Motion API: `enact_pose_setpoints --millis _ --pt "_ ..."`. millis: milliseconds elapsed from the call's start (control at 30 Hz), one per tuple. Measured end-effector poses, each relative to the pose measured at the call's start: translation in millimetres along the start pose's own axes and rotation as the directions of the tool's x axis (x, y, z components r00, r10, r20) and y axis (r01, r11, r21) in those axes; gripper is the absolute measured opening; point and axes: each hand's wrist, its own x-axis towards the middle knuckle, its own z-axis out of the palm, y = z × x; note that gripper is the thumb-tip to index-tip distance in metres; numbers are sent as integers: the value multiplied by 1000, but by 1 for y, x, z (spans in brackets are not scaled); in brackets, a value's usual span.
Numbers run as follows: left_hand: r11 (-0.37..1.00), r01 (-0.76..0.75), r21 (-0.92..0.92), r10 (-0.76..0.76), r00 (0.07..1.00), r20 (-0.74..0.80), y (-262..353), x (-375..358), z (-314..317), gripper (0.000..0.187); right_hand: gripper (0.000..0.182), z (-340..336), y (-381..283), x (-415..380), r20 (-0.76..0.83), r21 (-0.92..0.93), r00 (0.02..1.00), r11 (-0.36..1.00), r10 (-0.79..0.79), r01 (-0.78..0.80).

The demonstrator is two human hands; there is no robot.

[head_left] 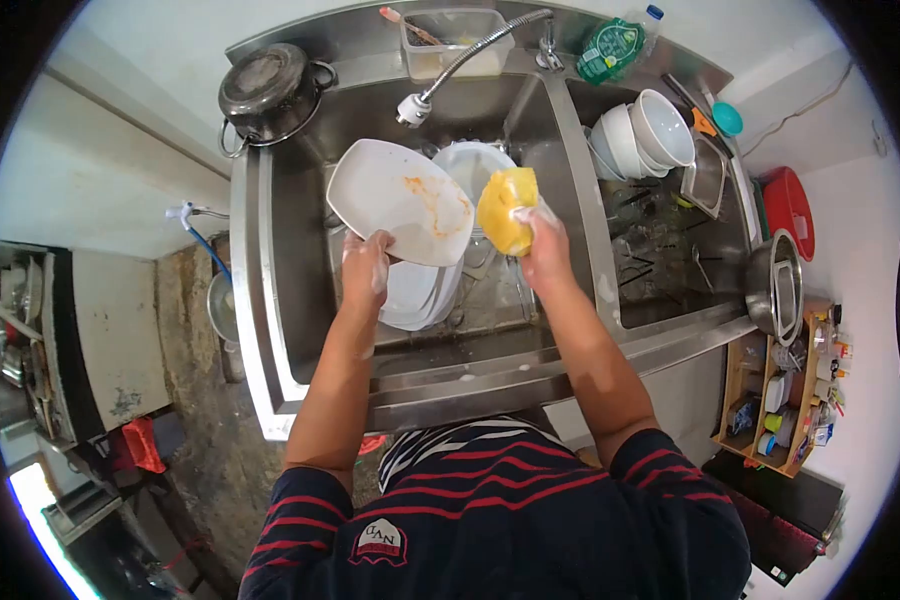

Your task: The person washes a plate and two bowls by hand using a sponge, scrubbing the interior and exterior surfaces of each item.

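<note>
My left hand point(367, 268) grips the lower edge of a white squarish plate point(380, 190), tilted over the sink basin. Orange food stains mark the right part of its face. To the right, my soapy right hand point(546, 245) is closed on a yellow sponge point(507, 210), which is a little apart from the plate. Beneath them, white plates point(415, 298) and a white bowl point(473, 157) lie in the left basin point(390, 350). Cutlery lies on the basin floor near my right hand, partly hidden.
A flexible faucet point(413, 110) arches over the basin. A dark pot point(267, 92) stands at the back left, and a plastic tub point(454, 60) and green-labelled bottle point(615, 48) at the back. The right basin holds white bowls point(660, 128) and cutlery; a steel bowl point(773, 285) stands at right.
</note>
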Motion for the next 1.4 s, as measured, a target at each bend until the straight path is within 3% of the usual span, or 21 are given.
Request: enact_pose_setpoints --millis 33,100,133,167,300,367,400,433,467,500,533,600,700,767,833,1067,1133,1233,1267,1333,1400 --pt "999 38 -38 -41 997 -69 -4 0 4 17 43 5 4 -5 14 -180 997 981 -72 74" --pt "994 78 -80 -88 988 -128 -7 2 1 13 47 18 10 -10 -46 -251 997 967 -55 42" --pt "882 -210 422 254 966 -52 -10 0 -2 11 49 23 15 -12 -20 -318 978 929 -205 188" --pt "469 -429 772 488 854 178 -11 -5 -4 11 52 28 17 -16 16 -384 939 866 -342 322" --pt "474 -417 776 410 884 225 -6 -8 -6 15 51 38 17 -15 92 -451 903 791 -420 414" --pt "399 -489 776 477 833 279 1 -10 -4 18 55 35 18 -4 222 -524 853 679 -473 513" --pt "405 -484 776 471 838 276 14 -12 4 18 51 43 11 -3 269 -578 791 565 -549 589" --pt "780 -279 561 266 958 107 32 -15 16 19 51 51 4 3 268 -583 797 567 -541 581" --pt "973 8 230 -14 1000 24 38 -17 21 22 50 58 -1 10 446 -579 651 356 -615 733" --pt "973 20 231 -25 999 21 31 -17 20 22 49 65 -4 16 613 -521 475 128 -632 844" --pt "969 -19 246 5 998 56 23 -15 19 24 49 72 -5 20 612 -525 483 136 -627 840" --pt "964 -52 261 30 996 89 22 -14 21 28 47 81 -3 26 750 -499 386 -76 -537 863" --pt "965 32 261 -37 999 12 30 -14 19 28 44 77 12 30 743 -566 465 -82 -481 820" --pt "983 -154 97 157 987 -27 29 -15 22 24 42 68 17 20 729 -604 507 -85 -459 792" --pt "981 -179 72 183 981 -59 21 -15 25 20 43 58 17 5 716 -660 588 -91 -376 746" --pt "933 -221 284 259 961 -101 21 -15 20 20 43 -1 30 -58 734 -679 669 -129 -112 723" --pt "897 -276 346 317 946 -66 19 -17 26 20 40 -17 30 -72 677 -722 725 -77 126 688" --pt "864 -286 415 326 945 -29 26 -17 28 21 37 -55 24 -76 566 -815 809 -41 162 578" --pt "876 -232 422 271 962 -33 27 -18 28 21 37 -59 17 -77 565 -815 809 -43 161 578" --pt "846 -278 455 315 949 -5 20 -17 30 22 34 -65 5 -78 495 -843 851 142 -178 520" --pt "808 -324 492 357 934 29 19 -22 32 22 34 -48 -5 -68 536 -762 769 194 -348 618"
